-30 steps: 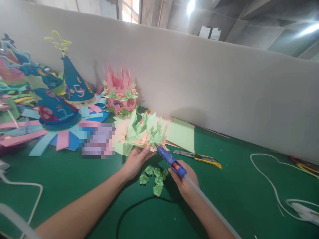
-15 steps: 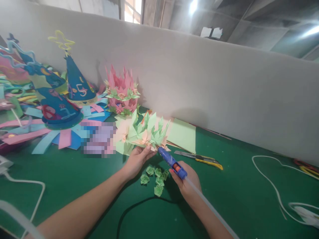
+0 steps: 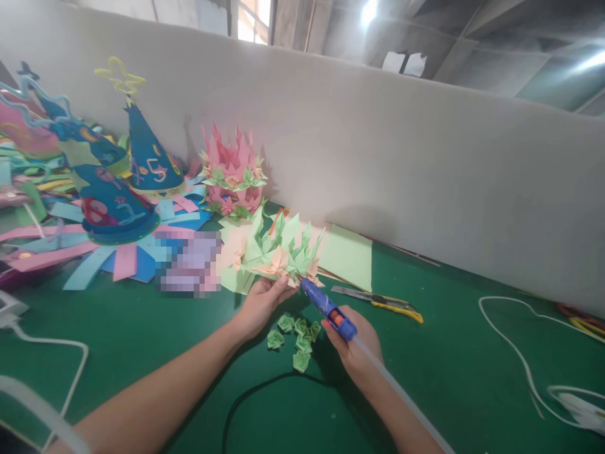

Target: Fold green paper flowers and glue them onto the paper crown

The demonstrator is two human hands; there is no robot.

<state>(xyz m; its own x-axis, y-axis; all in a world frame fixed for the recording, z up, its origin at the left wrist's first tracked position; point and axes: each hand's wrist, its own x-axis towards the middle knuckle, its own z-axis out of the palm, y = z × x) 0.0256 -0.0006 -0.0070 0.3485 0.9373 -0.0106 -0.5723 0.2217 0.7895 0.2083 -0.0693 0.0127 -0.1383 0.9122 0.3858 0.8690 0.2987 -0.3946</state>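
My left hand (image 3: 265, 302) is closed on the lower edge of a paper crown (image 3: 283, 246), which has pale green folded points and peach paper flowers. In my right hand (image 3: 357, 343) is a blue glue gun (image 3: 324, 304), with a long whitish glue stick (image 3: 401, 397) running out of its back end. The gun's nozzle is at the front lower edge of the crown, by a peach flower; whether it touches cannot be made out. Several small green paper roses (image 3: 302, 340) lie on the table below, between my two hands.
A yellow utility knife (image 3: 387, 302) lies right of the crown, near green paper sheets (image 3: 350, 255). Stacked pink paper crowns (image 3: 234, 170) and blue cone hats (image 3: 154, 154) stand at the back left. A black cable (image 3: 241, 400) and white cords (image 3: 515, 347) cross the green table.
Almost nothing differs. The whole view has shifted very slightly; both hands keep their hold, and the glue gun's nozzle stays at the crown's lower edge.
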